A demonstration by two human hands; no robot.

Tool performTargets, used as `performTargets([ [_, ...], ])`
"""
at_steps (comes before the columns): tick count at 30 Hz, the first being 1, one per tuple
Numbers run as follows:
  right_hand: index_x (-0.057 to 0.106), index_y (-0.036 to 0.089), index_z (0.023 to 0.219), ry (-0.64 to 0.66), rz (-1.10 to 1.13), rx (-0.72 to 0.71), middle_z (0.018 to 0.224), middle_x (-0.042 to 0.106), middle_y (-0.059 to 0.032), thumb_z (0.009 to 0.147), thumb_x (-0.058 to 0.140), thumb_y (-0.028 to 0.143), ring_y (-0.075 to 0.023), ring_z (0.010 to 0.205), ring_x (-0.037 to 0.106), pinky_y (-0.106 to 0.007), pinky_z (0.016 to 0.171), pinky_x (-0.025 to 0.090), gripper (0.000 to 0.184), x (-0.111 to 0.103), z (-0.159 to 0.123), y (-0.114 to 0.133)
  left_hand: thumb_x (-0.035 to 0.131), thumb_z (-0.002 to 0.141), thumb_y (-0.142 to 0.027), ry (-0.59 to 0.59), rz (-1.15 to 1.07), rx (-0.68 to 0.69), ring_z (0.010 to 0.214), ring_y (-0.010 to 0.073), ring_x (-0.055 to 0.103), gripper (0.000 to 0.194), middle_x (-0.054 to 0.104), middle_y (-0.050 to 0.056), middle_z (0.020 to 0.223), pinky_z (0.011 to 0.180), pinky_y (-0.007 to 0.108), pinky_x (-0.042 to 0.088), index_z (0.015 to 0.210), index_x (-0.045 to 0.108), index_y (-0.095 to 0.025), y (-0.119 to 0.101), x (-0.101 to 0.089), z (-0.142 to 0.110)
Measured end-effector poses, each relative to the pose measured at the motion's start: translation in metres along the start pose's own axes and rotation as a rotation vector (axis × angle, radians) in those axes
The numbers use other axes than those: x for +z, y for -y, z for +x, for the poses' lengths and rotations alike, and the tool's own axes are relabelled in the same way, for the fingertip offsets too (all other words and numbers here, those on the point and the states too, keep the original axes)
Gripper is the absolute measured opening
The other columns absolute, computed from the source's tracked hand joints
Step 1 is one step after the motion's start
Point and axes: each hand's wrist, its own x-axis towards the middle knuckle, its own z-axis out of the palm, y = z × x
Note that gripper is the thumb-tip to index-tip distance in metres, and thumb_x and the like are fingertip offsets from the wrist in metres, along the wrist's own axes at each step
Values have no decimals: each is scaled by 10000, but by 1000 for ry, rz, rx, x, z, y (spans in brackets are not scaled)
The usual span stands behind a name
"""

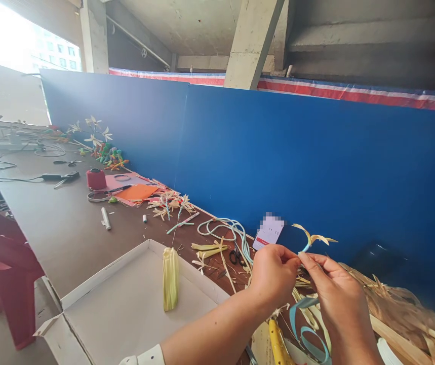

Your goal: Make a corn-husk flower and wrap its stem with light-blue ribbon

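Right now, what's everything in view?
table: one, brown, underneath
panels: two, blue, background
phone: one, white, against panels
tray: one, white, foreground
husk bundle: one, yellow-green, in tray
loose husks: many, tan, right
cord: one coil, pale blue, centre
tool: one, yellow, bottom
ribbon: one, blue, bottom right
spool: one, red, left
craft flowers: several, multicoloured, left
seat: one or more, red, left
flower piece: one, yellow, held
left hand: one, bare, on flower piece
right hand: one, bare, on flower piece

A blue panel (297, 162) runs behind the desk (69, 243), a phone (268, 233) propped near it. A maroon stool (4, 248) stands beside the desk, which also bears a red object (96, 180), possibly a spool.
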Motion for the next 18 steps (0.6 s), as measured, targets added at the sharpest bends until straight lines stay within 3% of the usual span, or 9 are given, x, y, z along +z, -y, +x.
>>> performTargets([
  [6,688,182,971,-31,-68,42,736,700,-58,685,627,585,-224,657,632,-298,572,480,498,-1,3,-1,629,702,-297,199,-39,-81,581,90,483,212,636,11,672,577,222,376,840,725,-168,-1,-11,10],
  [11,661,174,1045,22,13,87,790,708,-62,709,624,566,-233,713,652,-314,646,499,518,4,1,6,698,660,-346,325,-391,-248,615,80,513,261,641,37,705,682,229,443,772,710,-111,3,-17,17],
  [14,665,178,1019,31,-5,96,809,711,-57,712,632,560,-234,733,655,-315,684,497,491,7,0,11,781,556,-355,351,-551,-301,599,69,517,311,618,22,661,702,232,445,704,686,-98,2,-19,17],
  [18,661,189,1034,38,-11,94,866,713,-60,719,628,568,-238,756,655,-328,716,495,493,6,0,9,806,515,-322,309,-538,-284,593,71,521,298,603,9,629,675,226,431,656,663,-101,0,-20,17],
])
